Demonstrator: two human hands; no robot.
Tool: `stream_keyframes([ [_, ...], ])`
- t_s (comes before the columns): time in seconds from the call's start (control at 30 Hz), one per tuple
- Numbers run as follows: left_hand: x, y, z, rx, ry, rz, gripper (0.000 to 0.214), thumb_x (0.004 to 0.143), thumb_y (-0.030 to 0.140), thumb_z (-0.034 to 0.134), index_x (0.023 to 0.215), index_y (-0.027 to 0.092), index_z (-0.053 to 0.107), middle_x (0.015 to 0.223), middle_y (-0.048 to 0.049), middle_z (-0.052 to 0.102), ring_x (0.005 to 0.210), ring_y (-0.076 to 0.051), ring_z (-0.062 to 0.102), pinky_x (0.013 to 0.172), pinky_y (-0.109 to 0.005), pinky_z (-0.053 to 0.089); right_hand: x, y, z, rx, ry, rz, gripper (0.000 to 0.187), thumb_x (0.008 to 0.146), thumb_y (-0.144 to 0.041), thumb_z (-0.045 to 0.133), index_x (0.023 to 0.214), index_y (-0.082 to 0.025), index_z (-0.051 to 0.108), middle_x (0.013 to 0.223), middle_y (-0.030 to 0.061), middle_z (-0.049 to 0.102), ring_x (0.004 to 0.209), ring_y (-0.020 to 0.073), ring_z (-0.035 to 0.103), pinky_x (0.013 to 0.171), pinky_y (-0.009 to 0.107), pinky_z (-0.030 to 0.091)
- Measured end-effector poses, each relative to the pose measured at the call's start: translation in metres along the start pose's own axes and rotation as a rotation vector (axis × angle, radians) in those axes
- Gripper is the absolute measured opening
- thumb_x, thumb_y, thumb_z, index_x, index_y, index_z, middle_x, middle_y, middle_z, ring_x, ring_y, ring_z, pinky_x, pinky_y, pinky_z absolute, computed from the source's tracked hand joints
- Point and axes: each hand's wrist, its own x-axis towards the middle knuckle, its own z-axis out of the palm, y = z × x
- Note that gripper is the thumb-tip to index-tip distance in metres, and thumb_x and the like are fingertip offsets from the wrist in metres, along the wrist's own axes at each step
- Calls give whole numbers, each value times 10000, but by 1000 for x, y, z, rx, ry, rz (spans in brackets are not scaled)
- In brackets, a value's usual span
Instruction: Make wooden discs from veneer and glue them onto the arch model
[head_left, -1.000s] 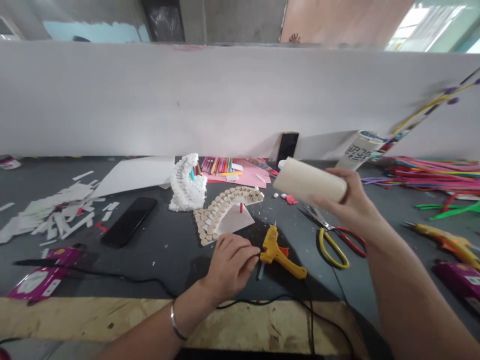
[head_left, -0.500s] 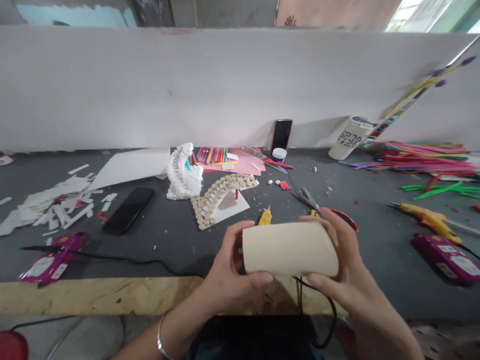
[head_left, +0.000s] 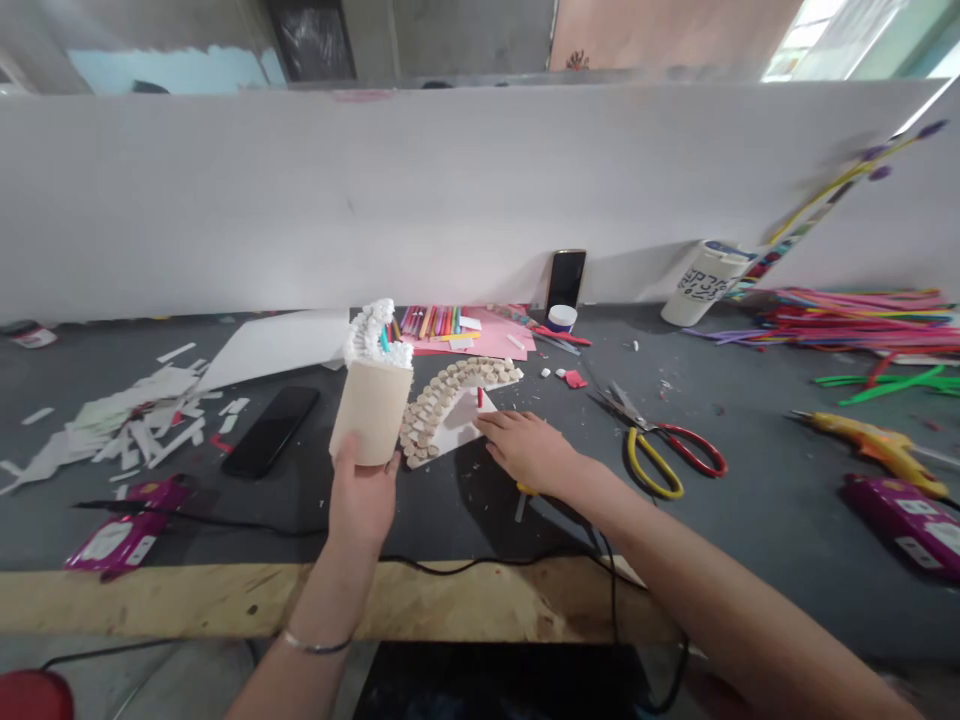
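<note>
Left fingers (head_left: 346,456) grip a tube (head_left: 375,405) partly hiding a white model (head_left: 366,340); whether right fingers (head_left: 501,424) grasp is unclear.

Behind the cream tube (head_left: 373,412) in your left hand (head_left: 362,505), most of your fingers and the lower part of the white bumpy piece (head_left: 371,335) are hidden. Your right hand (head_left: 531,450) covers nearly all of the yellow tool (head_left: 526,490) (just 1 small patch and a clear stick show), and its palm is out of sight, so you can't tell whether it touches the white card (head_left: 454,425). The tumbler's (head_left: 705,285) lettering is too small to read. The right edge cuts off your pipe cleaners (head_left: 862,320) and 1 purple box (head_left: 904,525); the bottom edge cuts your 2 forearms (head_left: 720,595).
</note>
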Motion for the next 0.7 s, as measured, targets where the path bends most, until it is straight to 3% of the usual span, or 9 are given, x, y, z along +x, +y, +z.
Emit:
stream_keyframes([
  [0.1, 5, -3, 6, -43, 21, -55, 412, 775, 473, 660, 1145, 292, 644, 1243, -50, 647, 1057, -231, 620, 939, -398, 447, 16, 4, 8, -41, -58, 6, 396, 957, -199, 396, 1321, -186, 552, 1424, 98, 534, 1211, 267, 574, 961, 418, 454],
  [0.33, 12, -10, 13, -123, -2, -104, 407, 784, 501, 657, 1143, 310, 657, 1185, -56, 660, 1046, -259, 612, 986, -539, 422, 15, 27, 7, -57, -87, 50, 400, 946, -163, 397, 1309, -192, 561, 1428, 112, 526, 1198, 248, 590, 985, 396, 426],
  [0.57, 31, -19, 25, -133, 21, -105, 400, 786, 511, 644, 1136, 317, 642, 1223, -58, 635, 1075, -255, 598, 1000, -534, 405, 30, 33, 6, -69, -112, 126, 417, 951, -198, 376, 1327, -197, 555, 1436, 111, 519, 1191, 265, 587, 969, 401, 430],
  [0.7, 44, -24, 32, -108, 13, -66, 432, 779, 493, 654, 1181, 349, 591, 1313, -56, 594, 1189, -266, 556, 1015, -536, 383, 34, 35, 9, -61, -111, 161, 446, 927, -176, 392, 1347, -178, 540, 1455, 118, 496, 1202, 287, 572, 959, 421, 437],
])
